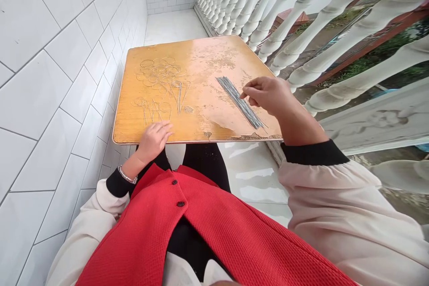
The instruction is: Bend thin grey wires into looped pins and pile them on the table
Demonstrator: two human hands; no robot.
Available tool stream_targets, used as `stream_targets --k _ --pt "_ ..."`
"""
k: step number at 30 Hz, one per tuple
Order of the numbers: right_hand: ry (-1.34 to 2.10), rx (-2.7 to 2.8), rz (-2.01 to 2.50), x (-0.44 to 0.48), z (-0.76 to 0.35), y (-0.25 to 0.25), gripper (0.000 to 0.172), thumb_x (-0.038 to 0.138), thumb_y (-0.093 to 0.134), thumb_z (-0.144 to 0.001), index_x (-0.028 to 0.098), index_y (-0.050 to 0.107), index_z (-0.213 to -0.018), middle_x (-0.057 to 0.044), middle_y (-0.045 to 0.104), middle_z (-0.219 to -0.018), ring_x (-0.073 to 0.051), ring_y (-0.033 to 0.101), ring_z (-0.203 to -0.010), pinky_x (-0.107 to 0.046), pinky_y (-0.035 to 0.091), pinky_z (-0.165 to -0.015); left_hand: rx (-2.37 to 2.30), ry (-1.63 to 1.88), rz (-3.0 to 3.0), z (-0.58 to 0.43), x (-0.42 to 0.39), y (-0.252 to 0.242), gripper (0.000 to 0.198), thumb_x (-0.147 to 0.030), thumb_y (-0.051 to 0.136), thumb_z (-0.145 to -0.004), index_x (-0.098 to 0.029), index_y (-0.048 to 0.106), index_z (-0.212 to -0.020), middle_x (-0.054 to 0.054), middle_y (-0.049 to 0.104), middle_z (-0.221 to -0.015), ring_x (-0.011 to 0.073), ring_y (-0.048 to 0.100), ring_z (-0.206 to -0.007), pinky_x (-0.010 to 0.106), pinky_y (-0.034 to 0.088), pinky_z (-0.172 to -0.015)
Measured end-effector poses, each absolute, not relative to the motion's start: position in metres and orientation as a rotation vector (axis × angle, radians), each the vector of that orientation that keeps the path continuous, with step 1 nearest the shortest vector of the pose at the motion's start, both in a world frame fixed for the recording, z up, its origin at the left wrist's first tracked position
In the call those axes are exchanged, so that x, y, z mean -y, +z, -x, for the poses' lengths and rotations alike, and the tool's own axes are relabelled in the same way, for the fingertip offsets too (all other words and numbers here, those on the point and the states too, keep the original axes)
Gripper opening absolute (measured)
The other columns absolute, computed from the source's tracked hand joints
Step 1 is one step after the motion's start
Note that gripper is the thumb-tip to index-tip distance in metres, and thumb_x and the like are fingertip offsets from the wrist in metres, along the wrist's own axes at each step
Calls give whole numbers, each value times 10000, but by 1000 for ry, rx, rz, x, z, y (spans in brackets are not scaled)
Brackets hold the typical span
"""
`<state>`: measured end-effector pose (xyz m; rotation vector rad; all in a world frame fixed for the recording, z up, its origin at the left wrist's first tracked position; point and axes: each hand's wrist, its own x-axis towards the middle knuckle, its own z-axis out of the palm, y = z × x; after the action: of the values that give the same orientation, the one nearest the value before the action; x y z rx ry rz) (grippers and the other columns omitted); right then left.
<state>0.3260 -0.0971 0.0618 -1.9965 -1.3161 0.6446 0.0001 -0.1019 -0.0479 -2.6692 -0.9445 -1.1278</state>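
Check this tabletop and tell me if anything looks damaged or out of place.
The orange tabletop is damaged. Its finish is worn pale and blotchy around the bundle of thin metal wires, and it is chipped and peeling along the front edge below the right hand.

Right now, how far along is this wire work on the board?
Done: looped wire flowers lie on the left of the wooden board. In hand: the right hand is at a bundle of straight wires. Left: that bundle, lying straight and unshaped.

I inspected everything before me and can read no text, label, brand, number or sign anywhere in this view.
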Motion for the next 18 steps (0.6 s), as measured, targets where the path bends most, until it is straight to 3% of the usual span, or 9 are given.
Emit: stream_targets --k 4,9,14,18 --pt "1140 1405 1443 108 -297 53 184 96 671 -841 184 581 -707 9 608 -585 -40 343 -393 -244 205 -399 1027 -1094 2590 1 73 -8 353 -322 446 -1045 -147 636 -1285 141 722 -1280 239 699 -1178 420 564 -1044" --pt "1405 1497 1225 111 -266 38 159 261 789 -813 174 672 -750 4 607 -574 -36 338 -379 -229 183 -363 1127 -992 2779 -8 46 31 337 -342 454 -1029 -250 581 -1327 93 614 -1435 271 591 -1337 481 492 -1133" --pt "1490 1520 1154 110 -251 34 142 304 790 -812 167 757 -821 15 568 -547 -42 334 -397 -228 190 -365 1169 -1022 2831 -10 43 45 326 -357 443 -1031 -252 585 -1305 92 622 -1384 269 615 -1280 486 518 -1074" --pt "1506 1516 1092 110 -247 32 139 316 790 -799 181 775 -830 22 566 -550 -42 318 -402 -229 169 -372 1137 -1027 2866 -7 35 44 290 -462 514 -999 -238 636 -1137 109 662 -1238 266 637 -1183 460 539 -1020"
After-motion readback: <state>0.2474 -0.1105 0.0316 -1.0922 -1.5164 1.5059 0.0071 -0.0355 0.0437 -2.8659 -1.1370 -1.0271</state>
